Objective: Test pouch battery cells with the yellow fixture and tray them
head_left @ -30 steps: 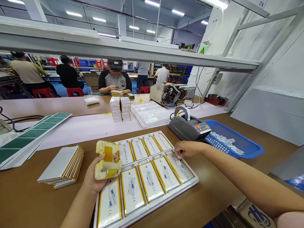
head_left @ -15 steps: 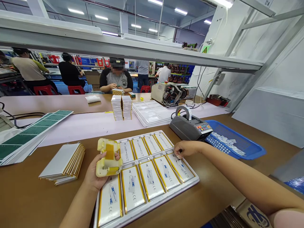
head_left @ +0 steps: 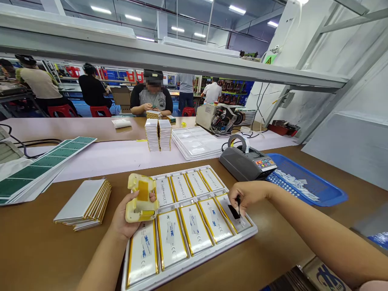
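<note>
My left hand (head_left: 129, 216) is closed around a pale yellow plastic holder (head_left: 131, 196) with an amber patch on it, held over the tray's left side. Beneath lies a white tray (head_left: 190, 264) with two rows of flat white battery cells (head_left: 172, 244) with yellow edges. Several front-row cells carry strips printed 3M in blue. My right hand (head_left: 247, 196) pinches slim black tweezers (head_left: 239, 205), points down, at the rightmost front cell. Next to the points, a black adhesive patch (head_left: 233, 212) shows on that cell, and a crumpled whitish film (head_left: 243, 222) sits at the tips.
A tape dispenser (head_left: 247, 163) and a blue basket (head_left: 327, 196) of white scraps stand at right. Stacked cells (head_left: 81, 202) lie at left, near green-and-white sheets (head_left: 42, 165). More cell stacks (head_left: 165, 135) and white trays (head_left: 197, 141) stand behind. A co-worker (head_left: 151, 99) sits across the table.
My right hand has moved down the rightmost front cell. Its 3M-printed film has come away from the patch, which now shows black. My left hand still grips the yellow holder.
</note>
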A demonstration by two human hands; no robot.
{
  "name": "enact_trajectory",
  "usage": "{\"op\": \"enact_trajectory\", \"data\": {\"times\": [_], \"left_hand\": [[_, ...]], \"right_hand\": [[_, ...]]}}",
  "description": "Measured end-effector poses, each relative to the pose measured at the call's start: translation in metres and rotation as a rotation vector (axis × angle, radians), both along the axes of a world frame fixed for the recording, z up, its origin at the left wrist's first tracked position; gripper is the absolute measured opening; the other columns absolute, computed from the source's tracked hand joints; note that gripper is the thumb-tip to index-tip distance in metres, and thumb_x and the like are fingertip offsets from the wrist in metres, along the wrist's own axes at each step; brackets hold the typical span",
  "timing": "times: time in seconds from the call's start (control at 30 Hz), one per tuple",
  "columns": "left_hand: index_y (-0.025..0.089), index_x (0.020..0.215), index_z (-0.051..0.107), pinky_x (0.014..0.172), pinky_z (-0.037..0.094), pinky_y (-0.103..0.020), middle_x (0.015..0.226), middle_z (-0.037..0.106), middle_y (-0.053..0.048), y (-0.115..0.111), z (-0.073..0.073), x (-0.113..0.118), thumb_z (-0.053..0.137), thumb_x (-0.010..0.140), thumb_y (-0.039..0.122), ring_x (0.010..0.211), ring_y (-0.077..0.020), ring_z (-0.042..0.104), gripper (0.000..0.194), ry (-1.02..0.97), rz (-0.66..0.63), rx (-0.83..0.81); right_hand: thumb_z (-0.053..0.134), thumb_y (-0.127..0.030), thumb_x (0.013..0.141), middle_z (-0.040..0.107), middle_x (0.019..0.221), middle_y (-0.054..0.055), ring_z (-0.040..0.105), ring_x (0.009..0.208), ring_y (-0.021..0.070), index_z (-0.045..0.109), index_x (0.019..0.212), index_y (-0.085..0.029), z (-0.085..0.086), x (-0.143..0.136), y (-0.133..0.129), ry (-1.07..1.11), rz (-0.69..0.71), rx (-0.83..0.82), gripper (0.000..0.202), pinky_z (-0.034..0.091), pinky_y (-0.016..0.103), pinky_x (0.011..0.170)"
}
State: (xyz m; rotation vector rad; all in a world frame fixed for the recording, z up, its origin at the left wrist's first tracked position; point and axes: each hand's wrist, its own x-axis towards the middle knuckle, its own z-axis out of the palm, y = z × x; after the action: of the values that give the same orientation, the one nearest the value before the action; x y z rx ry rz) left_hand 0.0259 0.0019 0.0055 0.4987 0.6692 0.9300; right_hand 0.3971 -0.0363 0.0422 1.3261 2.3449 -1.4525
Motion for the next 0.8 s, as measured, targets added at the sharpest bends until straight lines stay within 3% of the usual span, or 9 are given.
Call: {"op": "enact_trajectory", "data": {"times": [0.13, 0.27, 0.4, 0.57, 0.67, 0.8], "left_hand": [[0.011, 0.100, 0.056, 0.068, 0.049, -0.043, 0.081, 0.062, -0.012, -0.001, 0.001, 0.001, 0.051, 0.071, 0.022, 0.076, -0.0249, 0.060, 0.031, 0.007, 0.037, 0.017], [0.010, 0.094, 0.057, 0.064, 0.049, -0.043, 0.079, 0.061, -0.012, -0.002, 0.002, 0.000, 0.050, 0.072, 0.024, 0.074, -0.0259, 0.059, 0.027, 0.008, -0.013, 0.015], [0.011, 0.093, 0.056, 0.062, 0.049, -0.042, 0.077, 0.060, -0.012, -0.003, 0.005, 0.002, 0.049, 0.073, 0.024, 0.072, -0.0256, 0.059, 0.026, 0.007, -0.011, 0.024], [0.012, 0.096, 0.055, 0.064, 0.049, -0.041, 0.078, 0.060, -0.011, -0.004, 0.003, 0.002, 0.050, 0.072, 0.023, 0.074, -0.0250, 0.059, 0.027, -0.028, -0.002, 0.000], [0.009, 0.096, 0.055, 0.064, 0.049, -0.039, 0.079, 0.061, -0.012, -0.003, 0.001, 0.000, 0.050, 0.073, 0.024, 0.073, -0.0235, 0.059, 0.027, -0.012, 0.001, -0.038], [0.011, 0.097, 0.054, 0.063, 0.048, -0.038, 0.080, 0.061, -0.012, -0.003, 0.001, 0.000, 0.050, 0.073, 0.024, 0.074, -0.0235, 0.059, 0.028, -0.007, 0.000, -0.023]], "right_hand": [[0.064, -0.038, 0.065, 0.060, 0.065, -0.001, 0.051, 0.063, 0.0110, 0.061, 0.068, -0.013, -0.004, -0.023, 0.006, 0.041, -0.085, 0.117, 0.025, 0.038, 0.021, 0.060], [0.067, -0.032, 0.063, 0.060, 0.064, -0.002, 0.050, 0.060, 0.0109, 0.061, 0.064, -0.017, -0.021, -0.050, 0.014, -0.186, -0.200, 0.313, 0.016, 0.032, 0.021, 0.052], [0.068, -0.033, 0.062, 0.061, 0.064, -0.003, 0.050, 0.061, 0.0114, 0.061, 0.061, -0.020, -0.025, -0.055, 0.020, -0.321, -0.124, 0.471, 0.015, 0.029, 0.021, 0.052], [0.067, -0.030, 0.062, 0.061, 0.064, -0.003, 0.050, 0.060, 0.0102, 0.062, 0.064, -0.019, -0.024, -0.046, 0.031, -0.231, 0.034, 0.302, 0.012, 0.032, 0.020, 0.054], [0.067, -0.029, 0.061, 0.061, 0.064, -0.003, 0.050, 0.061, 0.0103, 0.063, 0.065, -0.017, -0.028, -0.045, 0.033, -0.179, 0.041, 0.226, 0.013, 0.033, 0.019, 0.055], [0.067, -0.030, 0.061, 0.061, 0.065, -0.002, 0.050, 0.061, 0.0105, 0.063, 0.066, -0.016, -0.034, -0.043, 0.027, -0.148, 0.002, 0.269, 0.015, 0.034, 0.020, 0.056]]}}
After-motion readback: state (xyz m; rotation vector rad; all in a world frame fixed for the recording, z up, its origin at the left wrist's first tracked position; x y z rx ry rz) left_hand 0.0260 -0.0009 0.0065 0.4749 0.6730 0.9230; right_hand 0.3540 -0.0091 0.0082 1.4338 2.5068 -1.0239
